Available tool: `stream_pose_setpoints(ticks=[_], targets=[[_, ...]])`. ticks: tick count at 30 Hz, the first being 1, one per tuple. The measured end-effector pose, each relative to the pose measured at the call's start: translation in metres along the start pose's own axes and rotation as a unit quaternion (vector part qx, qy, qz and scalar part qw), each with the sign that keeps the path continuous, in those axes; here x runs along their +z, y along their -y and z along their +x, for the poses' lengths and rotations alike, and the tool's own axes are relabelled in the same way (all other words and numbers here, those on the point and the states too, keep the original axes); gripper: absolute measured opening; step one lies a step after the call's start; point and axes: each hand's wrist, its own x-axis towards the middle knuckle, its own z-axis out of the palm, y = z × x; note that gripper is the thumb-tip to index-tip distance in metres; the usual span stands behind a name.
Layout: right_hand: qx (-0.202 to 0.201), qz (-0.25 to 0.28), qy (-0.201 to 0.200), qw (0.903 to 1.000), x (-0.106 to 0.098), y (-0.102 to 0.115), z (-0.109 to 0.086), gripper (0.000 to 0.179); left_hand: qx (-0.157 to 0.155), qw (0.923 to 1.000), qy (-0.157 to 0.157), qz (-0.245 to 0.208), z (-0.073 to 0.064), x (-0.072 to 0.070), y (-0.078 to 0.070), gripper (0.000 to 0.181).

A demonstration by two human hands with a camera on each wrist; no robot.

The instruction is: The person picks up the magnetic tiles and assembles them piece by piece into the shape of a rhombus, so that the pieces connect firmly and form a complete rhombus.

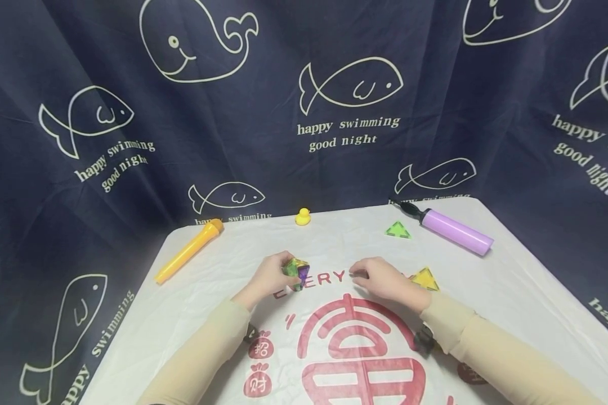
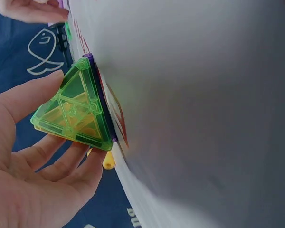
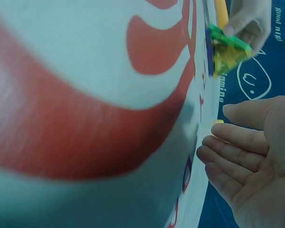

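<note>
My left hand [image 1: 269,277] holds a small pyramid-like shape of translucent triangular magnetic tiles. In the left wrist view its green tile [image 2: 72,108] faces the camera, with the thumb on one edge and the fingers under another. A purple tile [image 2: 103,102] forms the side against the table, and a yellow tile [image 3: 228,58] shows in the right wrist view. To the right, my right hand [image 1: 383,279] hovers low over the tablecloth, its fingers loosely bent and nothing in them. Just beyond that wrist lies a yellow triangular tile [image 1: 427,279].
Another green triangular tile [image 1: 398,230] lies at the back right, beside a purple hand pump [image 1: 458,233] with a black end. A yellow rubber duck [image 1: 303,217] sits at the back edge. An orange-yellow toy microphone [image 1: 188,253] lies on the left. A dark printed curtain [image 1: 284,157] hangs behind.
</note>
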Motion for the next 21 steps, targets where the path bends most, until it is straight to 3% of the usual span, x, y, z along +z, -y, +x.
stream_pose_setpoints(ticks=[8, 15, 21], targets=[[0.011, -0.005, -0.024, 0.9996, -0.016, -0.02, -0.024, 0.019, -0.022, 0.9991, -0.036, 0.002, -0.016, -0.016, 0.022, 0.04], [0.026, -0.033, -0.067, 0.9969, -0.031, -0.039, -0.05, 0.02, -0.042, 0.9974, -0.059, -0.005, -0.029, -0.028, 0.038, 0.039], [0.055, -0.05, -0.061, 0.9953, -0.041, -0.05, -0.071, 0.025, -0.076, 0.9948, -0.068, -0.001, -0.041, -0.038, 0.047, 0.038]])
